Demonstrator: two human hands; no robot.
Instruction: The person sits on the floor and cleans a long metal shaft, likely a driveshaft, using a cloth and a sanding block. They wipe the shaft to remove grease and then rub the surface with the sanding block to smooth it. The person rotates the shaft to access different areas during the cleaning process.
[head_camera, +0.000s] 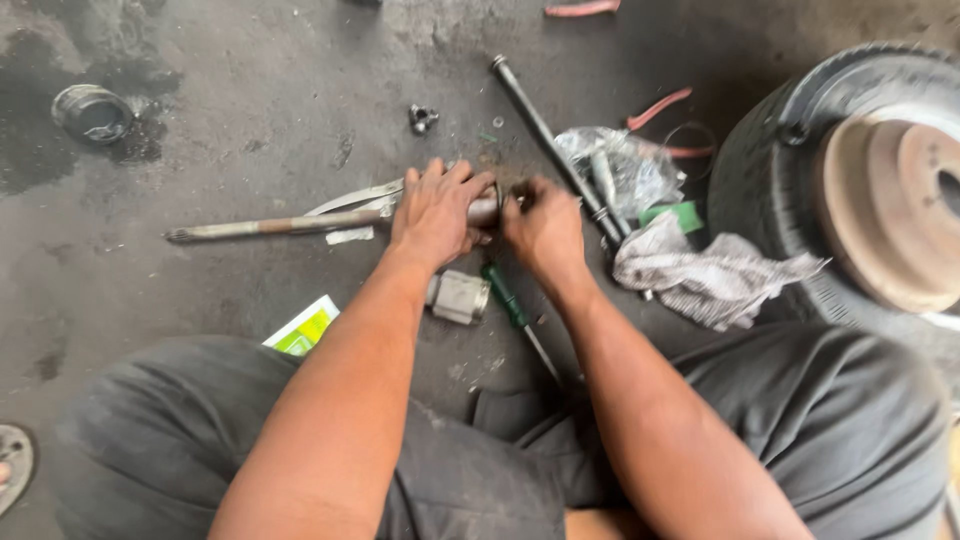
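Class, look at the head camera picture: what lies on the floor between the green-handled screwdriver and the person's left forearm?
A short metal cylinder lies there, seen in the head view.

On the concrete floor (250, 120), the long rusty steel shaft (270, 226) lies left of both hands. The crumpled grey rag (710, 275) lies right of them, before the black rubber tyre (770, 180). The green-handled screwdriver (505, 297) and the short metal sleeve (460, 296) lie side by side between the forearms.
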